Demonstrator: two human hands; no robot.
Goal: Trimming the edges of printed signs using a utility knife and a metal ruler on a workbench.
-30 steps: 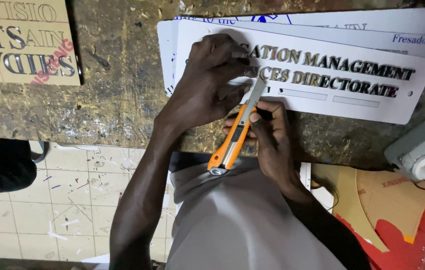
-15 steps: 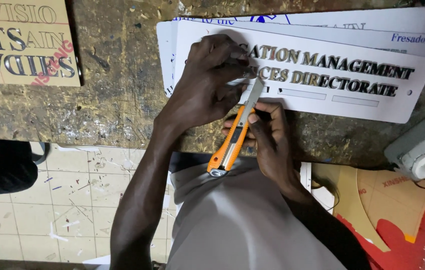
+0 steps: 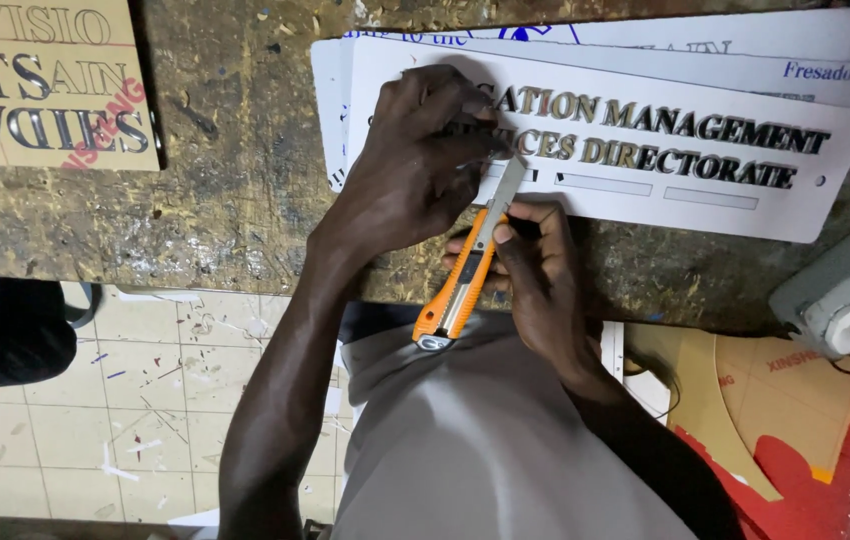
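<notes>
**Knife blade now at sign face, left hand pinning the sheet**

Blade tip of the orange utility knife (image 3: 457, 290) sits at the lower text line of the white sign panel (image 3: 645, 170), about 12 o'clock from the right hand (image 3: 535, 285). Compared with a second ago, almost nothing has moved: same knife angle, same hand spread. Reads as slow, fine trimming at one spot, not a long cut.

Right hand is wrapped closed around the knife body, thumb along the spine. Left hand (image 3: 415, 170) is pressed flat-ish on the panel, fingers curled over the raised lettering at 10 o'clock from the blade, holding it down.

Panel lies on the worn wooden bench (image 3: 235, 190), stacked on more white printed sheets (image 3: 725, 45). Tan sign board (image 3: 45, 90) at 9 o'clock, well apart. Grey power strip (image 3: 845, 300) at 3 o'clock.

Containers: none in view.
</notes>
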